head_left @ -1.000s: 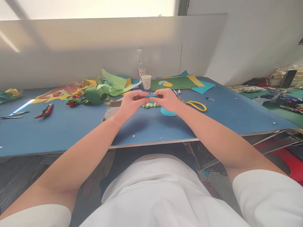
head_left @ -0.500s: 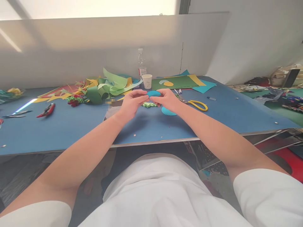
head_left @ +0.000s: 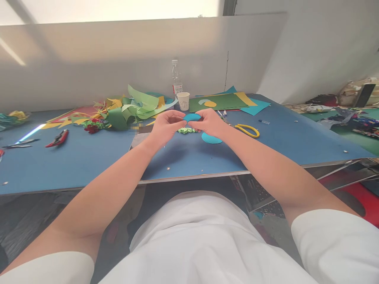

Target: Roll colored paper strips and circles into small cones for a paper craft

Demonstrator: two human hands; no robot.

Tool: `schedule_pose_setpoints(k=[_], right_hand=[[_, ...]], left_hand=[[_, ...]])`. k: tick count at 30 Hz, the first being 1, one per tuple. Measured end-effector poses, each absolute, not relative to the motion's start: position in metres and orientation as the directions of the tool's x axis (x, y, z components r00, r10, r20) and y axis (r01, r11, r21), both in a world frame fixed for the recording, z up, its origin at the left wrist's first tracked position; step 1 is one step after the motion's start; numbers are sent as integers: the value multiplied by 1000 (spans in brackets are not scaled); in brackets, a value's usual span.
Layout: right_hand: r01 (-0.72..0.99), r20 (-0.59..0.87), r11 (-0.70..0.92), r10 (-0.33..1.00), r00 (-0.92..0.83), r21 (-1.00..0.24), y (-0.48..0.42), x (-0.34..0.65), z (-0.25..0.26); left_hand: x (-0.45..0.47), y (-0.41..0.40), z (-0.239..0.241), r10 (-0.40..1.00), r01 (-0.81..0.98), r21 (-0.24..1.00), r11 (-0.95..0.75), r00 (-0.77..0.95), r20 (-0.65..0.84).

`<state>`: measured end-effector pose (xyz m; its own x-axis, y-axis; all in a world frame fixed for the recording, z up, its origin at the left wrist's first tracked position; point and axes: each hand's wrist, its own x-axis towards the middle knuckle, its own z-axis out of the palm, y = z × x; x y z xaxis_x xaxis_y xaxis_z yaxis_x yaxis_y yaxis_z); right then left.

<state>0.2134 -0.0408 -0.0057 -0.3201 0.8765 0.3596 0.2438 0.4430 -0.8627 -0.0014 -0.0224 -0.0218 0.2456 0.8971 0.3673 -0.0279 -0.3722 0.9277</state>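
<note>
Over a blue table (head_left: pixel 97 165) by a partly sunlit pale wall (head_left: pixel 118 59), our left hand (head_left: pixel 166 127) and right hand (head_left: pixel 211 124) pinch a blue paper piece (head_left: pixel 192 117).

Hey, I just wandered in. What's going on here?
Someone in a white short-sleeved top is holding a small curved piece of blue paper between the fingertips of the left hand and right hand, above a blue tabletop. Small pale green curly pieces show just below the hands. A round-edged turquoise paper piece lies near the right wrist, and yellow-handled scissors lie farther right.
</note>
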Motion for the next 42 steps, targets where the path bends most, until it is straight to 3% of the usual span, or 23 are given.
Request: schedule_pose_setpoints(k=[11, 17, 24, 31, 38, 42], right_hand=[[183, 369, 442, 869, -330, -878, -29, 226, -5], [204, 377, 460, 861, -341, -864, -34, 220, -8], [212, 392, 483, 847, -358, -850, -35, 223, -5], [173, 561, 561, 826, -53, -809, -23, 244, 1], [297, 566, 640, 767, -301, -709, -34, 225, -12], [341, 563, 678, 733, -382, -651, -36, 221, -12]], left_hand=[[-5, -16, -24, 892, 1, 917, -399, 234, 388], [-3, -21, -25, 870, 61, 904, -422, 307, 385], [-2, -25, -22, 802, 138, 819, -556, 347, 486], [-4, -26, -20, 772, 362, 682, -635, 297, 561], [-4, -25, -22, 733, 434, 592, -679, 356, 580], [-3, -29, -21, 757, 422, 629, -653, 399, 518]])
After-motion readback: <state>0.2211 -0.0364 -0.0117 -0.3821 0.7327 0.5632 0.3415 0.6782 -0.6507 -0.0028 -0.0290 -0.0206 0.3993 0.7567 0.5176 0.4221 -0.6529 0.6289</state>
